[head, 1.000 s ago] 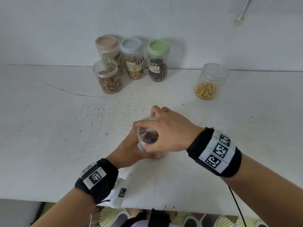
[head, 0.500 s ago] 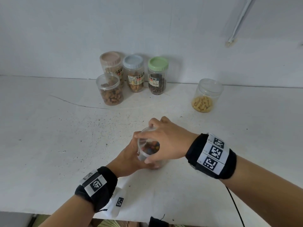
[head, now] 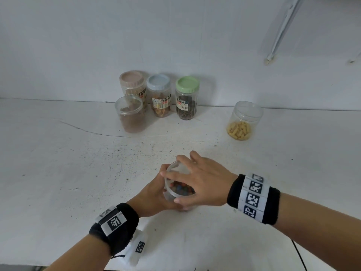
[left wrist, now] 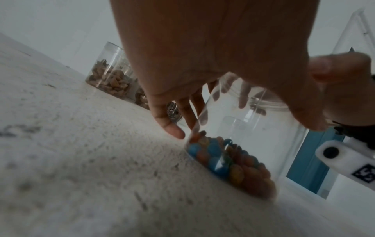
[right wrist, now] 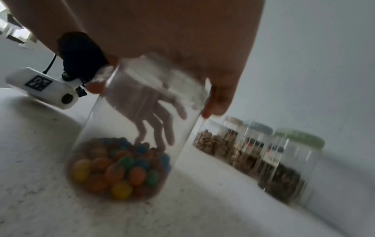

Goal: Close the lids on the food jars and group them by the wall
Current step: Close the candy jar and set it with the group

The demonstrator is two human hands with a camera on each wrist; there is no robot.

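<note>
A clear jar of coloured candies [head: 180, 189] [left wrist: 239, 152] [right wrist: 129, 152] stands on the white table near its front edge. My left hand [head: 154, 194] [left wrist: 182, 80] grips its side. My right hand [head: 197, 184] [right wrist: 182, 48] lies over its top, fingers curled round the clear lid [head: 176, 169]. By the wall stand three lidded jars: a pink-lidded one [head: 132, 85], a blue-lidded one [head: 159, 94] and a green-lidded one [head: 186, 97] [right wrist: 288, 163]. A clear jar of brown nuts [head: 131, 114] [left wrist: 109, 73] stands in front of them. A clear jar of yellow snacks [head: 243, 121] stands apart at the right.
The white table [head: 58, 173] runs back to a white wall [head: 78, 45]. A thin crack [head: 88, 130] crosses the tabletop at the left. A pale pipe [head: 281, 30] slants down the wall at the upper right.
The view has tilted up, so the jars appear lower in frame. Both hands stay on the candy jar; the right hand has shifted slightly round its lid.
</note>
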